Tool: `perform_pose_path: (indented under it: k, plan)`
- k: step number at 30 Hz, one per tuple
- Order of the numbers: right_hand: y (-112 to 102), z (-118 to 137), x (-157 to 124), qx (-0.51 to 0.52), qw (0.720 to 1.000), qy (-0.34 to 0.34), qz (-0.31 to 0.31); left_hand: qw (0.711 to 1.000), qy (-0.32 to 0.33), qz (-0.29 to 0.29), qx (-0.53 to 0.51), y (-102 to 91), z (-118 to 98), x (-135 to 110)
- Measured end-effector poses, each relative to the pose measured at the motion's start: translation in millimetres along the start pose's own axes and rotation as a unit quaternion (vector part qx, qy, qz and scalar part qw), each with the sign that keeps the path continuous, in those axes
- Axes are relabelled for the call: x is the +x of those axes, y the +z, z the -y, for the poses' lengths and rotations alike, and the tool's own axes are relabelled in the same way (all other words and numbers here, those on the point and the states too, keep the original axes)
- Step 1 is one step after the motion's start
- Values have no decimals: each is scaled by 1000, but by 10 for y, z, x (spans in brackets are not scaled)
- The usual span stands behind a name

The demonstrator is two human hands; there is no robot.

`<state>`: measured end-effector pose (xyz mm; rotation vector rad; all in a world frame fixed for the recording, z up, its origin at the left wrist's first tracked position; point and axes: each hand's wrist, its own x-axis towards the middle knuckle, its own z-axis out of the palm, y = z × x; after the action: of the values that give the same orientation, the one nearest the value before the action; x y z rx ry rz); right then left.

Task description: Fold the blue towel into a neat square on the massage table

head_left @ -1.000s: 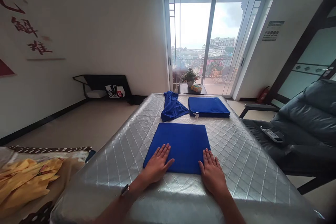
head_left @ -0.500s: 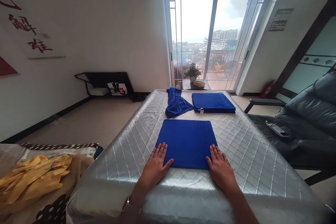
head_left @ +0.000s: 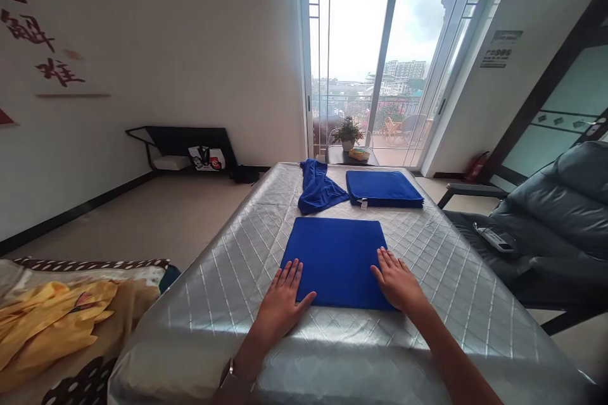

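A folded blue cloth (head_left: 337, 262) lies flat as a neat rectangle on the silver quilted cover (head_left: 228, 278). My left hand (head_left: 282, 294) rests with fingers stretched out on its left near corner, the thumb on the cloth's edge. On the right edge lies my right hand (head_left: 396, 278), flat with its fingers extended, its palm hiding part of that side. Behind the cloth sits a stack of folded blue cloths (head_left: 384, 188) with a small white tag at its front. To the left of that stack is a crumpled blue cloth (head_left: 317, 186).
Yellow cloth (head_left: 57, 323) lies heaped on bedding at the lower left. A dark armchair (head_left: 541, 221) stands along the right side with a remote-like device on its seat. Beyond the far edge, a potted plant (head_left: 349, 133) stands before the sliding glass door (head_left: 389, 63).
My right hand has moved up and slightly inward along the cloth's right edge. My left hand stays in place. The view has shifted slightly.
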<state>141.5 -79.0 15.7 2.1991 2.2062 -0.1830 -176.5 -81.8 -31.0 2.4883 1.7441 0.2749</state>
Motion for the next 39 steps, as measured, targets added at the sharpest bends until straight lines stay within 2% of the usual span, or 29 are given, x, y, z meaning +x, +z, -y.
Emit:
perform_pose_path:
  k: [3, 7, 10, 12, 16, 18, 20, 22, 24, 26, 29, 33, 35, 37, 39]
  plan:
    - [-1, 12, 241, 12, 1000, 5, -10, 1000, -1, -5, 8, 18, 17, -5]
    - [202, -8, 417, 18, 999, 25, -29, 999, -6, 28, 18, -10, 59, 3]
    - [331, -35, 451, 25, 998, 27, -42, 999, -17, 34, 20, -87, -47, 105]
    - [363, -45, 456, 31, 998, 30, -49, 1000, 12, 23, 16, -142, -269, 254]
    - [353, -61, 443, 21, 998, 22, -57, 983, 183, 29, -17, -144, -977, 707]
    - [344, -73, 424, 4, 998, 9, -58, 971, 235, 35, -33, -68, -1298, 946]
    - [341, -83, 405, -9, 998, 0, -59, 969, 239, 36, -47, 40, -1494, 1134]
    - [340, -84, 395, -10, 998, -4, -61, 974, 220, 28, -52, 148, -1538, 1239]
    - [341, -75, 399, -2, 998, 0, -65, 978, 202, 14, -47, 224, -1444, 1259]
    - [341, -61, 414, 13, 998, 12, -65, 981, 188, 7, -36, 245, -1244, 1219]
    - [342, -50, 436, 31, 997, 28, -62, 989, 146, 16, -19, 170, -823, 1115]
    - [343, -51, 444, 35, 997, 29, -58, 998, 48, 30, 8, 8, -213, 962]
    - [338, -48, 443, 28, 998, 27, -53, 999, 10, 28, 18, -38, 18, 893]
    - [331, -40, 441, 19, 998, 28, -44, 1000, -10, 20, 20, -53, 155, 839]
    - [318, -33, 439, 9, 999, 32, -33, 1000, -21, 15, 17, -52, 201, 808]
